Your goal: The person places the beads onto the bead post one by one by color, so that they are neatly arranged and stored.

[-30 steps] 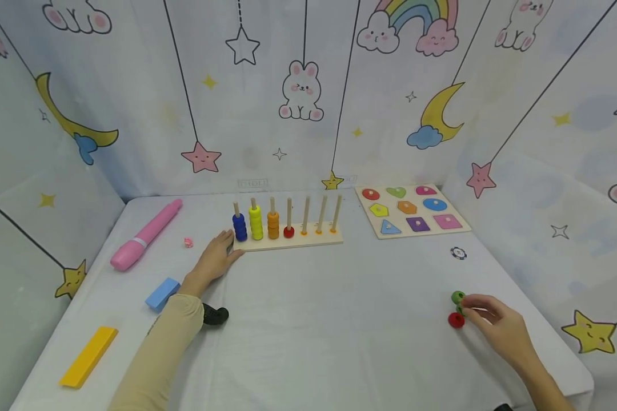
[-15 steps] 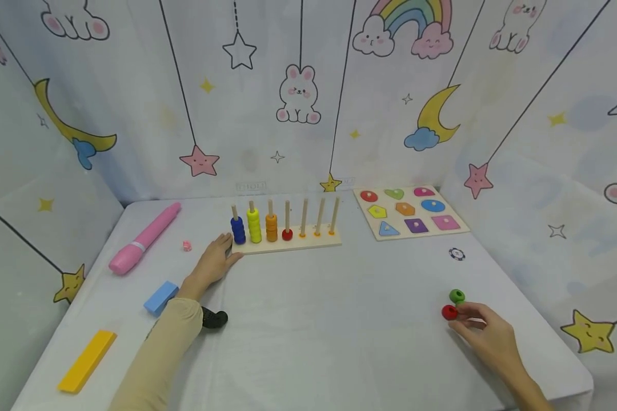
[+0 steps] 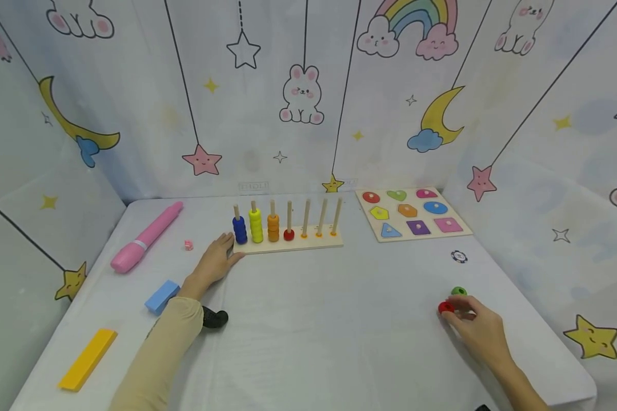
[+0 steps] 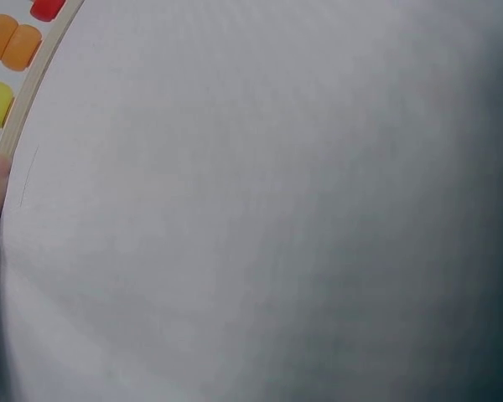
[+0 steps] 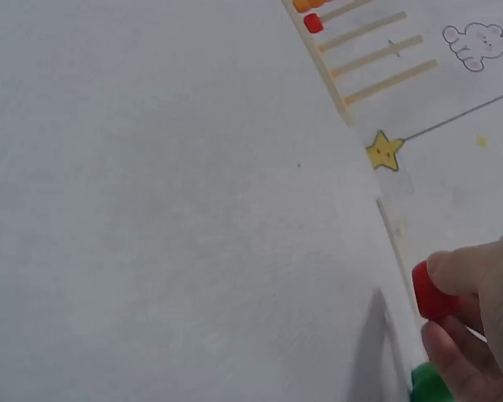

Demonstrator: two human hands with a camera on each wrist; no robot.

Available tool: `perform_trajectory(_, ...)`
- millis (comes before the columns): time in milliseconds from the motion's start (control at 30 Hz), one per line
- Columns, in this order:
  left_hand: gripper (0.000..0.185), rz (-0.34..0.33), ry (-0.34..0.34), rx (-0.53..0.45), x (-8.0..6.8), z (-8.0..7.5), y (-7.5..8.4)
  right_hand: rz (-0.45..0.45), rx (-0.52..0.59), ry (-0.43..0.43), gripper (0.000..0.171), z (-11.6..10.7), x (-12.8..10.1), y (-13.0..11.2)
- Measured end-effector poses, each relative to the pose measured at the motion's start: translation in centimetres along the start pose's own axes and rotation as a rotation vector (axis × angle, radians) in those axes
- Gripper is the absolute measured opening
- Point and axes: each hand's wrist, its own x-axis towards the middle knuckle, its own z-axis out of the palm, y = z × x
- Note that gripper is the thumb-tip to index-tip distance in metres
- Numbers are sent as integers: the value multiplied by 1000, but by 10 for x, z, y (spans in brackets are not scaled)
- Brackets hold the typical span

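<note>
Near right bench edge, right hand (image 3: 475, 326) pinches red ring (image 3: 445, 307) between curled fingertips; green ring (image 3: 459, 291) just beside. Left hand (image 3: 217, 258), fingers relaxed, rests against peg board (image 3: 288, 244) left end; board's long axis runs left-right, 7 pegs upright.

Right hand (image 5: 478, 322) pinches red ring (image 5: 430, 295); green ring (image 5: 427, 383) just below it; peg rack (image 5: 352, 52) far above.
</note>
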Motion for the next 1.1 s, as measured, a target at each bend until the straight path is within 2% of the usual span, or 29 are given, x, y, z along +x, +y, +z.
perform_trajectory(167, 68, -4, 0, -4, 0, 0, -1, -83, 99, -49, 33, 14, 29, -17)
perform_trajectory(400, 67, 3, 7, -5, 1, 3, -2, -180, 276, -130, 35, 52, 81, -57)
perform_trajectory(767, 66, 5, 14, -3, 0, 2, -3, -341, 512, -160, 32, 121, 160, -150)
perform_trajectory(900, 66, 12, 28, -7, 0, 3, -4, -396, 546, -167, 31, 144, 183, -183)
perform_trajectory(1100, 65, 13, 38, -16, -1, 1, -1, -397, 515, -173, 29, 167, 206, -219)
